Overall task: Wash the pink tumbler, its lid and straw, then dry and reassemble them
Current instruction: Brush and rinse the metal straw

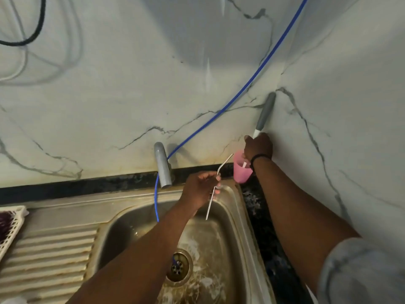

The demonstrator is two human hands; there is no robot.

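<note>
White plastic lattice of a basket [11,224] shows at the far left edge, on the ribbed steel drainboard [50,260], presumably a place where washed pieces can drip. Next comes the steel sink [232,216], streaked with suds near its drain [178,265], with a grey tap spout [162,166] above the back rim and a thin blue hose [219,113] running down the marble wall into the basin. Over the basin the left hand [200,189] pinches a bent metal straw [213,187] between fingers and thumb, its long end hanging downward, likely so any water falls into the sink. Farther right, the pink tumbler [241,170] stands on the dark stone surface [263,227] just beside the sink's corner. The right hand [258,148] has its grip closed round a grey-handled brush [265,113], whose white shaft dips into the tumbler; whether it is being taken out or put in cannot be told. No lid is visible.
</note>
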